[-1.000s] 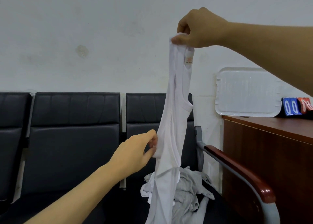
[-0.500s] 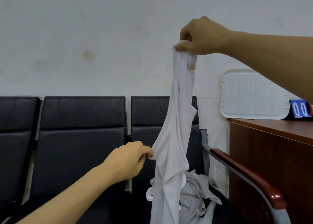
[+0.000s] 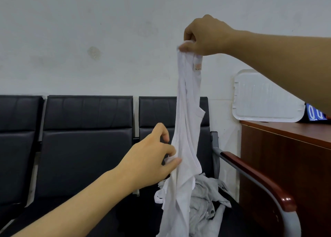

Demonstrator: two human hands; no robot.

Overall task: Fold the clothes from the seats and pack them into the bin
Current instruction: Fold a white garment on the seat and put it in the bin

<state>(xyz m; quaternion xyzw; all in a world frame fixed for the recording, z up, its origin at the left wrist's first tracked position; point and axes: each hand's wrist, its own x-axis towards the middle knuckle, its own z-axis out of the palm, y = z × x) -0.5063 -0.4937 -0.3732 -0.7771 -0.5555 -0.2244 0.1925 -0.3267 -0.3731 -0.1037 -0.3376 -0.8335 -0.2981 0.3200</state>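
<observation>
A white sleeveless top [image 3: 186, 122] hangs in a long bunch in front of the rightmost black seat [image 3: 157, 115]. My right hand [image 3: 206, 36] grips its top end high up, a small label showing just below the fingers. My left hand [image 3: 154, 158] pinches the left edge of the white top about halfway down. A crumpled grey garment [image 3: 207, 197] lies on the seat pad behind the hanging cloth. The bin is not in view.
A row of black padded seats [image 3: 86, 138] runs along the white wall. A metal armrest with a red-brown wooden cap [image 3: 254, 175] ends the row. A brown wooden cabinet [image 3: 286, 161] stands at right, with a white plastic lid [image 3: 265, 97] leaning on the wall.
My right hand has come down a little with the top. My left hand closed onto the cloth's left edge, and its grip now sits closer to me.
</observation>
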